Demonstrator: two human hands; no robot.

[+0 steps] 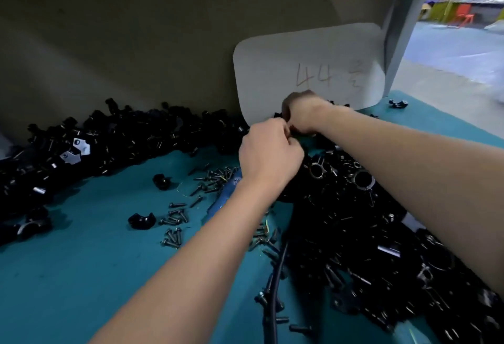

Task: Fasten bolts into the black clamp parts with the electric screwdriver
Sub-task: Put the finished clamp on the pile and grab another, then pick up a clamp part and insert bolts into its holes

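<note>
Teal table, factory floor beyond; both hands' grips cannot be told

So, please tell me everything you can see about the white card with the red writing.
The white card is a flat, pale grey-white sheet with rounded corners, stiff-looking, perhaps plastic or cardboard. It stands tilted, leaning back on the brown wall, its lower edge among black clamp parts on the teal table. Faint red handwriting reads "44", then an unclear mark. The right hand partly covers its lower edge.

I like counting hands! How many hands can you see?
2. The left hand is in the middle above the teal table; the right hand is just behind it, before the white board. None seem hidden.
</note>
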